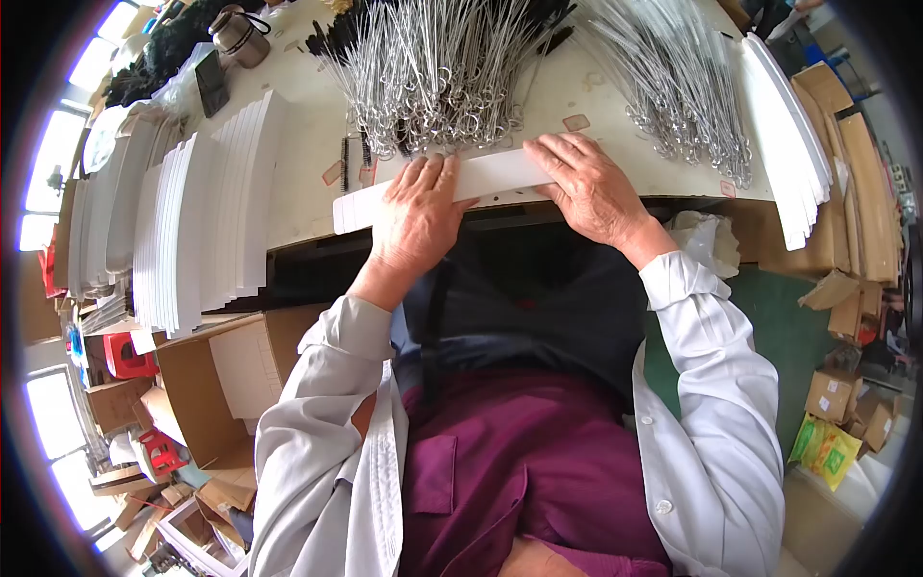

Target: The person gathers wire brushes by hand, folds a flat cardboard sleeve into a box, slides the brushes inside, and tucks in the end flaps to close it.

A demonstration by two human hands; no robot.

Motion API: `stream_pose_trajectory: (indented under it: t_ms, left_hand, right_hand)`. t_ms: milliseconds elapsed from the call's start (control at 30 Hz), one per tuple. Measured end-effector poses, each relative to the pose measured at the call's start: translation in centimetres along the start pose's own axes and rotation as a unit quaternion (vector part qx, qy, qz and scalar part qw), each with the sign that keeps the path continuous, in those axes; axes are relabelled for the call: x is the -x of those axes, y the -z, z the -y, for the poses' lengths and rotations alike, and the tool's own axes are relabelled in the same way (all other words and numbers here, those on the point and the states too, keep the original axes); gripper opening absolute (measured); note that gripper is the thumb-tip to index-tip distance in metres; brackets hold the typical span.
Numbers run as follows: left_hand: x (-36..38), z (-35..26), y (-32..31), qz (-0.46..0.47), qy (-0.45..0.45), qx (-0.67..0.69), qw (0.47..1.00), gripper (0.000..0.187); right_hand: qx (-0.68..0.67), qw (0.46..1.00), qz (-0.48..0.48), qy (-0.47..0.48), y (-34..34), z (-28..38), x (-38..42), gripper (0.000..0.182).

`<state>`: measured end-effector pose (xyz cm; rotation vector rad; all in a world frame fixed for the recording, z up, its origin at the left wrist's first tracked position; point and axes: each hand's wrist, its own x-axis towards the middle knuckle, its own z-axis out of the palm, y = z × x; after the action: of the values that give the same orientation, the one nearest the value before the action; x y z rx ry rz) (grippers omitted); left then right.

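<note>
A long, narrow white box (502,175) lies along the table's near edge, slightly tilted up toward the right. My left hand (418,216) presses over its left part, fingers together on top and thumb along the near side. Around its right end, my right hand (588,188) grips with fingers on top and thumb below. Just beyond the box is a big pile of thin wire brushes (442,91) with looped metal ends, some showing black bristles. A second bundle of looped wires (678,87) lies to the right.
Stacks of flat white boxes (216,192) stand at the table's left edge, and more white boxes (793,144) at the right. A metal flask (239,37) and a dark phone-like object (212,84) sit at the back left. An open cardboard carton (207,385) is below left.
</note>
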<state>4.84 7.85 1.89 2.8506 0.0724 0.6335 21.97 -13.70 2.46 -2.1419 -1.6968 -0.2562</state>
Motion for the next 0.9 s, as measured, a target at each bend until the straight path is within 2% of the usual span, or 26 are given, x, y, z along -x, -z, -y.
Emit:
stream_pose_trajectory:
  t_ms: [167, 233, 400, 500, 567, 633, 700, 800, 867, 900]
  left_hand:
    - [1.7, -1.3, -0.6, 0.012, 0.036, 0.017, 0.999, 0.063]
    - [2.5, -1.4, -1.6, 0.004, 0.01, -0.049, 0.999, 0.069]
    - [2.9, -1.0, -1.8, 0.023, -0.01, -0.065, 0.998, 0.072]
    - [4.8, 0.7, -0.6, 0.029, 0.0, -0.08, 0.996, 0.073]
    - [6.6, 2.7, 0.9, 0.036, 0.034, -0.139, 0.989, 0.065]
    - [7.7, 4.2, 1.5, 0.044, 0.051, -0.166, 0.984, 0.06]
    - [7.7, 4.6, 1.4, 0.025, 0.024, -0.169, 0.985, 0.061]
    - [7.8, 4.8, 1.4, 0.023, 0.029, -0.179, 0.983, 0.059]
    - [8.1, 5.1, 2.3, 0.054, 0.021, -0.168, 0.984, 0.06]
    - [8.5, 4.8, 2.7, 0.065, 0.032, -0.15, 0.986, 0.064]
  right_hand:
    - [0.018, 0.999, 0.039, 0.004, 0.5, 1.2, 1.0, 0.064]
    - [0.041, 0.998, 0.038, -0.004, -0.4, 2.0, 1.3, 0.074]
    - [0.023, 0.998, 0.05, 0.023, -2.9, 5.9, -1.1, 0.08]
    - [0.022, 0.999, 0.026, -0.018, -2.6, 4.2, 0.1, 0.079]
    - [0.055, 0.995, 0.022, -0.076, -1.0, 1.9, 1.8, 0.08]
    - [0.081, 0.994, 0.014, -0.076, -0.2, 0.0, 3.3, 0.083]
    - [0.076, 0.994, 0.006, -0.075, 0.0, -0.1, 3.5, 0.084]
    - [0.07, 0.995, 0.004, -0.074, 0.2, -0.5, 3.6, 0.077]
    - [0.046, 0.998, 0.03, -0.044, 0.6, -1.7, 4.6, 0.076]
    - [0.093, 0.995, 0.046, -0.016, 0.7, -2.2, 5.1, 0.078]
